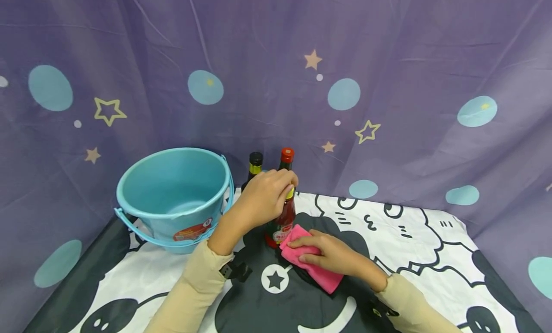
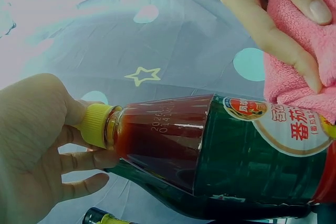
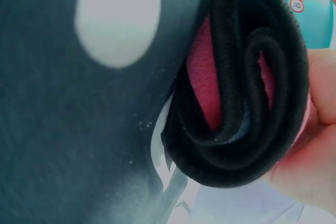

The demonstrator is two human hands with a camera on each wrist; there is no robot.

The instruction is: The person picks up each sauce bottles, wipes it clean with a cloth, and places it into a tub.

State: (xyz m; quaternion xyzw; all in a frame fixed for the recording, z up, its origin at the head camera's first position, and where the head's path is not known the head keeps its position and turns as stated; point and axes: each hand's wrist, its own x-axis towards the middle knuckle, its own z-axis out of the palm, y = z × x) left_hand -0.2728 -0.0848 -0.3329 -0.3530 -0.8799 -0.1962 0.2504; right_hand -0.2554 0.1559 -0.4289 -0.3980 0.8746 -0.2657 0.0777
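A ketchup bottle with red sauce and a yellow cap stands on the patterned cloth. My left hand pinches that cap between thumb and fingers. In my right hand is a folded pink cloth, touching the bottle's lower side by the label. Seen end-on in the right wrist view, the cloth shows rolled layers with dark edges. Directly behind stand a dark bottle with a red cap and another with a black cap, both partly hidden.
A light blue bucket with a handle stands to the left, close to my left forearm. Behind everything hangs a purple curtain with stars and dots. A black-and-white cartoon cloth covers the table.
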